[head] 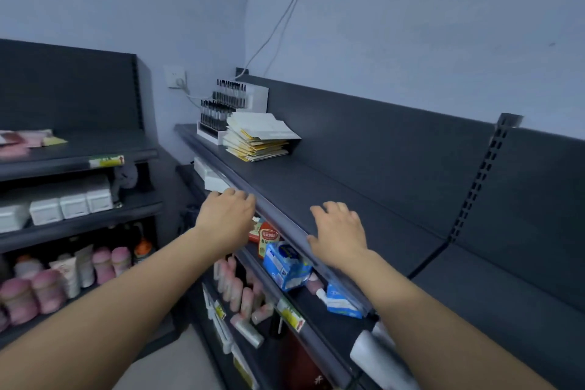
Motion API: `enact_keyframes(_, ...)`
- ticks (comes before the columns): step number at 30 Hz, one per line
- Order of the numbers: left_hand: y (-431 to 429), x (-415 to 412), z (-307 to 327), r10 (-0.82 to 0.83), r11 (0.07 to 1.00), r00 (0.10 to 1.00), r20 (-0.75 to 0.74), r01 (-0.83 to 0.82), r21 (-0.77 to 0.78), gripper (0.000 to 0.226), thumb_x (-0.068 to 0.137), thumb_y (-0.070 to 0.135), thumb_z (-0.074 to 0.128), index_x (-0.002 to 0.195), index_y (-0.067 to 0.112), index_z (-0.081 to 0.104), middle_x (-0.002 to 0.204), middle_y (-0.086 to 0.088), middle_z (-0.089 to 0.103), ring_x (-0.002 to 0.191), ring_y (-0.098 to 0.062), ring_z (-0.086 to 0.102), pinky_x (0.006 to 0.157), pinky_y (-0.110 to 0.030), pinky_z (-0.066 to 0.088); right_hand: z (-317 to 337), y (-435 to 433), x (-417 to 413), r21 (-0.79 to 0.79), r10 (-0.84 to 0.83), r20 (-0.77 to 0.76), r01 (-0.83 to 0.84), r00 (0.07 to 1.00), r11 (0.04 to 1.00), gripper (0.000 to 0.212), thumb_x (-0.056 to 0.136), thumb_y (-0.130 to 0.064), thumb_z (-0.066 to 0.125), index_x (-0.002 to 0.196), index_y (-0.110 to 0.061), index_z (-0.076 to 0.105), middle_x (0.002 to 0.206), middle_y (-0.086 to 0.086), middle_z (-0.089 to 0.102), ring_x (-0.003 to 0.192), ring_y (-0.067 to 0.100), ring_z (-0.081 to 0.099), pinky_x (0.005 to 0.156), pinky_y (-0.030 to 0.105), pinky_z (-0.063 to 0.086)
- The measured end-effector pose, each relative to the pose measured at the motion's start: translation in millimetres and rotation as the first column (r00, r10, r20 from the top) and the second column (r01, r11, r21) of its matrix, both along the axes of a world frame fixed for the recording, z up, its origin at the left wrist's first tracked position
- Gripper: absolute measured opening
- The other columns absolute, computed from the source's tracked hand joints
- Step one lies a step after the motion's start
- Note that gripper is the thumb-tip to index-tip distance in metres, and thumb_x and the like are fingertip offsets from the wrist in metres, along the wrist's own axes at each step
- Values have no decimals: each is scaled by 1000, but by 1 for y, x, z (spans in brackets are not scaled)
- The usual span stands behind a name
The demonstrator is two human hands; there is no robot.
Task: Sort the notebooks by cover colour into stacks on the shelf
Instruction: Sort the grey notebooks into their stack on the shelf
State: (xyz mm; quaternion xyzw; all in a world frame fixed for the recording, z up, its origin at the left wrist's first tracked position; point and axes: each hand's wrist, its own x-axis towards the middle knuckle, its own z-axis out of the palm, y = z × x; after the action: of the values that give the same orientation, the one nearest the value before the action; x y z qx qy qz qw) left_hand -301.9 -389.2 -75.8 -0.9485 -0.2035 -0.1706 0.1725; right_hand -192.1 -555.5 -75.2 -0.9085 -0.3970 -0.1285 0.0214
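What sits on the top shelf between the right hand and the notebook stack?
Nothing: the head view shows only bare dark shelf from the right hand to the notebooks.

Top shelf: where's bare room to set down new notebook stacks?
Bare between the notebook pile and the right hand, and on past the slotted upright to the right. Crowded at the far end: pen rack beside the pile.

Your left hand [226, 218] hides its own fingertips. Far off, the notebook stack [258, 141] shows you only edges below its top cover. The near-left pink bottles [19, 298] are blurred, labels unreadable.
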Motion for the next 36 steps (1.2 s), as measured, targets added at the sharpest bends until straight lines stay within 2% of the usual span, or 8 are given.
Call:
enact_keyframes(7, 63, 44, 0, 50, 999, 999, -5, -50, -1, 34, 93, 36, 52, 120, 17, 47, 120, -1, 56, 116, -22, 51, 89, -35, 40, -5, 74, 51, 11, 47, -7, -47, 999, 999, 50, 91, -40, 55, 135, -19, 42, 136, 7, 44, 128, 27, 36, 102, 38, 32)
enact_keyframes(13, 117, 94, 8, 80, 997, 997, 19, -80, 1, 25, 91, 23, 46, 115, 17, 49, 111, -1, 59, 106, -22, 54, 82, -32, 39, 3, 135, 105, 17, 76, -23, -76, 997, 997, 51, 91, -41, 55, 136, -19, 42, 137, 7, 44, 129, 26, 36, 104, 39, 31)
enact_keyframes(21, 184, 145, 16, 107, 993, 994, 9, -107, -46, 29, 93, 35, 50, 114, 15, 49, 115, -2, 57, 112, -23, 52, 90, -35, 40, 11, 205, 163, -3, 82, -35, -82, 996, 997, 51, 92, -41, 54, 136, -19, 41, 137, 5, 44, 129, 26, 36, 103, 38, 32)
enact_keyframes(30, 278, 212, 23, 77, 995, 997, 16, -76, -62, 27, 93, 34, 48, 110, 14, 51, 113, -4, 58, 109, -24, 53, 85, -35, 40, 10, 294, 219, 5, 36, -44, -36, 998, 999, 52, 91, -44, 55, 135, -18, 43, 136, 5, 46, 127, 25, 38, 102, 37, 33)
enact_keyframes(33, 313, 237, 28, 35, 998, 999, 7, -34, -54, 28, 95, 35, 47, 112, 13, 50, 113, -5, 58, 109, -25, 52, 85, -36, 41, 8, 327, 237, 67, 7, -107, 0, 994, 998, 52, 91, -49, 53, 133, -19, 43, 135, 6, 47, 125, 26, 40, 101, 39, 35)
enact_keyframes(36, 349, 261, 34, -10, 998, 1000, -2, 10, -68, 35, 95, 38, 49, 119, 13, 50, 119, -6, 56, 114, -25, 51, 87, -37, 42, 9, 363, 256, 177, -41, -288, 96, 957, 979, 62, 88, -60, 50, 133, -19, 39, 130, 8, 50, 120, 29, 46, 96, 42, 42)
